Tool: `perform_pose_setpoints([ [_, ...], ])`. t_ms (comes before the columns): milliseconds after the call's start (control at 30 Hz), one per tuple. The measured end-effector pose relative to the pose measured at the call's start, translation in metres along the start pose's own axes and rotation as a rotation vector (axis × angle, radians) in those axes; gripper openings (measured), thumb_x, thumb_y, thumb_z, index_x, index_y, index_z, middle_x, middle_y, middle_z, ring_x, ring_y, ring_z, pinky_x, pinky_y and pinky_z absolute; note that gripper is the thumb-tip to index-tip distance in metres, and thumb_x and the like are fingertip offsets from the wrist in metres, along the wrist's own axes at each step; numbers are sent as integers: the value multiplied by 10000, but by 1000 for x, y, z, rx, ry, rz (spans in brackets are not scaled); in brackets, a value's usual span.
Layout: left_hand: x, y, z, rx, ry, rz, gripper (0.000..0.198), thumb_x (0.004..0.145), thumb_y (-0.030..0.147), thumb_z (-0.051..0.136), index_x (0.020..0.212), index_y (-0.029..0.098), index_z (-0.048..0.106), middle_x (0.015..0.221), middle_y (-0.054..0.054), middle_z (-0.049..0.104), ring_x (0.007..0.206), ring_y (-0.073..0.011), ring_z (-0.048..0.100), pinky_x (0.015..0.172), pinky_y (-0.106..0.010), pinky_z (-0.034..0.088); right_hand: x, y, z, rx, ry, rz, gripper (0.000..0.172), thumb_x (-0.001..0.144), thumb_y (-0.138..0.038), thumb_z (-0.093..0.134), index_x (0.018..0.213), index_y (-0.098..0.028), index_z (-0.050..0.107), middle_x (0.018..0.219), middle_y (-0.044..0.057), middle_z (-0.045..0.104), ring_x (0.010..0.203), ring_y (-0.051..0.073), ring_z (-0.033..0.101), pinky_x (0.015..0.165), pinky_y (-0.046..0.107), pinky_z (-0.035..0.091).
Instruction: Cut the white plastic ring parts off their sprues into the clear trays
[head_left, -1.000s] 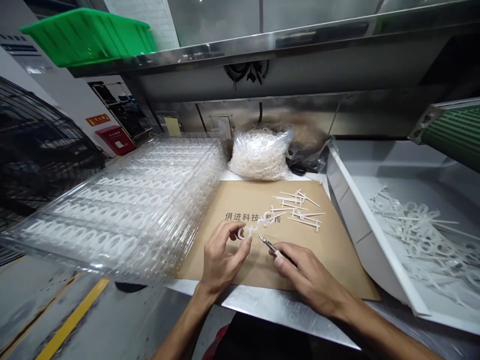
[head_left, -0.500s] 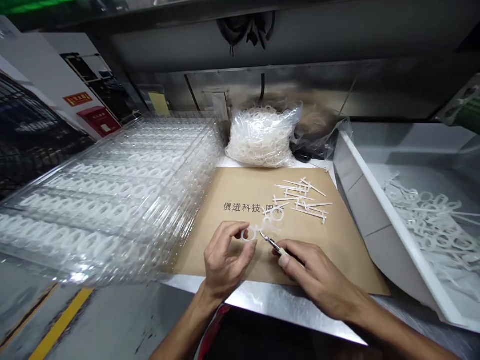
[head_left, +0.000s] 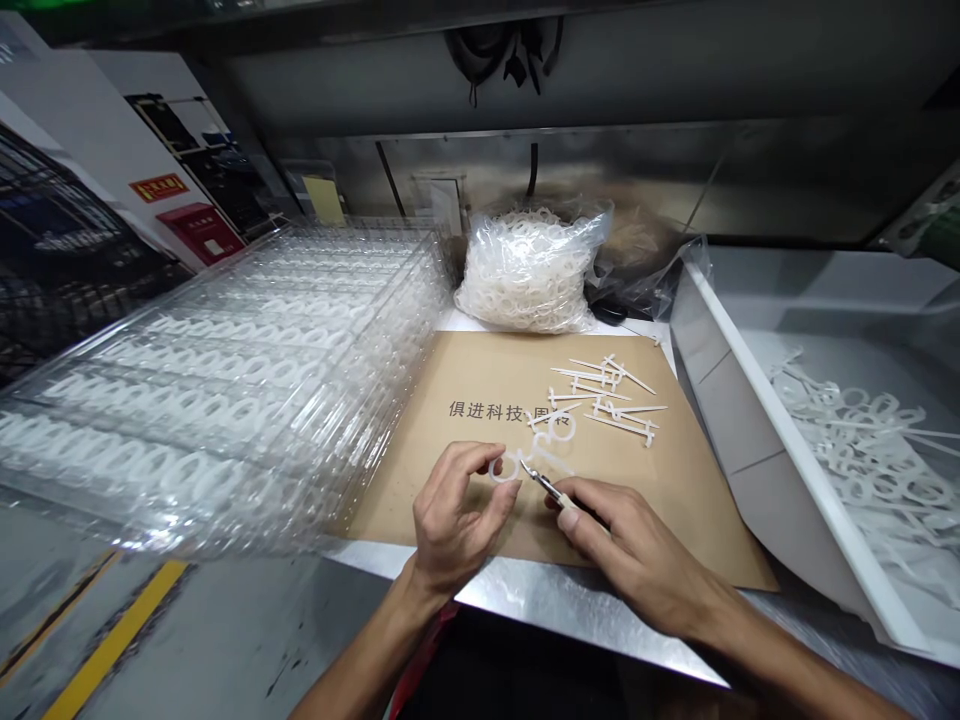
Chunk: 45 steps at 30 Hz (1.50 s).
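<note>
White bin [head_left: 739, 375] holds ringed plastic parts [head_left: 870, 450]; left hand [head_left: 450, 525] fingers pinch a ring piece [head_left: 503, 469]; right hand [head_left: 637, 560] fingers clasp cutters [head_left: 544, 484] touching it.

Mat: brown kraft paper sheet [head_left: 450, 370], matt, faintly fibrous, black print on it.
Ring piece [head_left: 504, 468]: translucent white plastic, smooth, with a dull sheen.
Nippers [head_left: 538, 480]: bare metal jaws, and I catch a small glint. I cannot tell the handle material.
Sprue sticks [head_left: 609, 400]: the same white plastic, matt.
Tray stack [head_left: 225, 380]: thin clear plastic, very glossy, with strong reflections.
Bag [head_left: 532, 270]: thin clear film, crinkled and shiny.
Bin [head_left: 720, 400]: white and smooth, reads to me as satin plastic.
Bench edge [head_left: 510, 590]: brushed metal, dull grey.
</note>
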<state>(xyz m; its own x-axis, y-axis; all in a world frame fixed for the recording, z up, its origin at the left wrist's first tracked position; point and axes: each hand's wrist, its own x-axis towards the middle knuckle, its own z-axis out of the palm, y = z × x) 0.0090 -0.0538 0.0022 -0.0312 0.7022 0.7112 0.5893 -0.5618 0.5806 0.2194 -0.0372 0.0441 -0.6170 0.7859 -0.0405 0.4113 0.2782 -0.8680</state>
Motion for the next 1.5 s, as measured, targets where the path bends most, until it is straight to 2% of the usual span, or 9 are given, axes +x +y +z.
perform_pose_setpoints([
  [200, 0, 1, 0, -4, -9, 7, 288, 860, 110, 681, 1134, 161, 609, 888, -30, 624, 822, -149, 613, 756, -279, 529, 1, 1, 1, -8, -4, 9, 255, 1045, -339, 436, 874, -191, 554, 831, -14, 611, 771, 146, 551, 723, 271, 377],
  [467, 1, 0, 0, -12, -30, 19, 307, 853, 93, 684, 1143, 159, 609, 898, -34, 632, 835, -151, 614, 766, -282, 526, 0, 2, 2, -6, 4, 27, 319, 1042, -353, 422, 764, -203, 465, 725, -35, 523, 682, 132, 478, 651, 269, 337],
  [967, 2, 2, 1, -12, -50, 40, 310, 860, 105, 678, 1155, 166, 603, 883, -36, 638, 828, -157, 628, 764, -286, 538, 1, 2, 3, -7, -12, 41, 350, 1050, -375, 376, 748, -208, 434, 720, -23, 509, 663, 137, 462, 635, 278, 337],
  [1267, 2, 0, 1, -15, -78, 25, 288, 877, 131, 668, 1155, 175, 603, 879, -34, 644, 819, -152, 631, 752, -284, 540, 0, 2, 6, -103, -10, 48, 340, 1058, -364, 319, 768, -221, 424, 727, 2, 534, 672, 162, 492, 638, 290, 361],
  [1500, 1, -4, -1, -56, -95, -13, 274, 879, 121, 668, 1143, 168, 613, 894, -34, 641, 823, -141, 621, 759, -277, 527, 3, 9, 9, -144, 19, 50, 363, 1062, -374, 316, 745, -222, 407, 682, -19, 502, 623, 146, 460, 610, 282, 340],
])
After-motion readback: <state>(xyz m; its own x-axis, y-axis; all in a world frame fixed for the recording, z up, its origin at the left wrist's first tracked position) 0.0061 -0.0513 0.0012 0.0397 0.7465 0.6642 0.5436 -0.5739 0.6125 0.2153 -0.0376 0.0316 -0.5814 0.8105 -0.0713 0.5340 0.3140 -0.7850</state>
